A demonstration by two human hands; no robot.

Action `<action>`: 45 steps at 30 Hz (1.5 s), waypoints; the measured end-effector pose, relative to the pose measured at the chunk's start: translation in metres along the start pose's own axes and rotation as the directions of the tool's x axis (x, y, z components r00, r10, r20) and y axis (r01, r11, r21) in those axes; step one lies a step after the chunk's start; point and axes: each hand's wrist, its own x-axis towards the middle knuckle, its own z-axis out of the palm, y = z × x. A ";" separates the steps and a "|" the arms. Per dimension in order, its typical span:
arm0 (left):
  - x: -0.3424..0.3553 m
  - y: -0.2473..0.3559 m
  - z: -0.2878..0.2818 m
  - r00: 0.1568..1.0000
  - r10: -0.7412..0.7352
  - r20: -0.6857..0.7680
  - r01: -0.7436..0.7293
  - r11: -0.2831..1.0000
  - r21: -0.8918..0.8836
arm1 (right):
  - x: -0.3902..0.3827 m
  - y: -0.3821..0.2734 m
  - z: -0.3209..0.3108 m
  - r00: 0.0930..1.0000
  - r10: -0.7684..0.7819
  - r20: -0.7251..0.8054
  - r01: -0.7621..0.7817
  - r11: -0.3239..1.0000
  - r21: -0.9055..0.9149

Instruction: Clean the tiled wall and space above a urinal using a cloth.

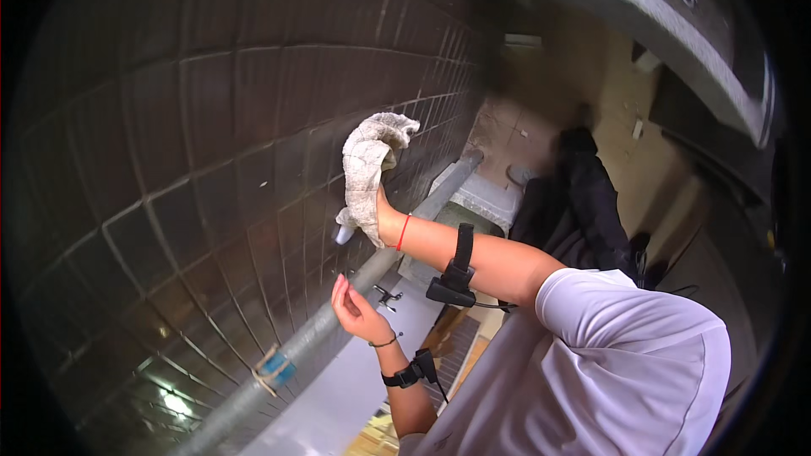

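My right hand [385,209] is raised to the dark tiled wall [211,177], with a crumpled off-white cloth [365,171] draped over it and gripped. The cloth hides most of the fingers and hangs in folds close to the tiles. From its lower end pokes a small pale bluish tip [343,235], whose kind I cannot make out. Lower down, my left hand [361,317] is beside the grey pipe [321,325]. Its fingers are stretched out side by side, slightly bent, and hold nothing.
The pipe runs along the wall, with blue tape [277,368] and a tie around it. A small metal fitting [388,297] is beyond my left hand, above a pale flat surface [338,401]. A grey rounded ledge [650,13] curves across the upper right. Dark-clothed legs [583,194] stand over the floor.
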 end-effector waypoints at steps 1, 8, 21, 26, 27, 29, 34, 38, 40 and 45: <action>0.001 -0.001 -0.004 1.000 -0.016 -0.004 0.016 0.999 -0.038 | 0.008 0.011 0.004 0.999 0.039 0.012 -0.039 0.999 0.006; 0.023 -0.032 -0.009 0.961 0.190 0.200 -0.218 0.967 0.132 | 0.098 0.085 -0.021 0.956 0.229 -0.183 -0.221 0.973 0.068; 0.001 -0.065 0.040 0.813 0.062 0.579 -0.098 0.995 0.030 | 0.102 0.137 -0.015 0.926 0.278 -0.257 -0.282 0.959 0.022; -0.019 -0.081 0.041 0.775 -0.172 0.609 0.200 0.980 0.022 | 0.052 0.097 0.013 0.944 0.203 -0.259 -0.223 0.973 -0.050; -0.019 -0.082 0.043 0.738 -0.223 0.637 0.267 0.963 0.028 | 0.035 0.080 0.025 0.953 0.167 -0.254 -0.190 0.979 -0.068; -0.019 -0.082 0.045 0.716 -0.243 0.654 0.279 0.959 0.051 | 0.031 0.075 0.032 0.959 0.126 -0.254 -0.159 0.981 -0.114; -0.023 -0.074 0.046 0.686 -0.304 0.661 0.356 0.933 0.059 | 0.137 0.173 -0.035 0.955 0.148 -0.258 -0.258 0.843 -0.472; -0.039 -0.091 0.039 0.652 -0.364 0.665 0.423 0.903 0.079 | 0.119 0.141 -0.014 0.974 0.026 -0.227 -0.209 0.503 -0.839; -0.037 -0.090 0.038 0.605 -0.371 0.704 0.452 0.888 0.079 | 0.074 0.098 0.006 0.973 -0.032 -0.230 -0.156 0.643 -0.750; -0.034 -0.078 0.036 0.611 -0.382 0.694 0.464 0.882 0.077 | 0.133 0.135 -0.010 0.959 -0.146 -0.242 -0.190 0.304 -0.934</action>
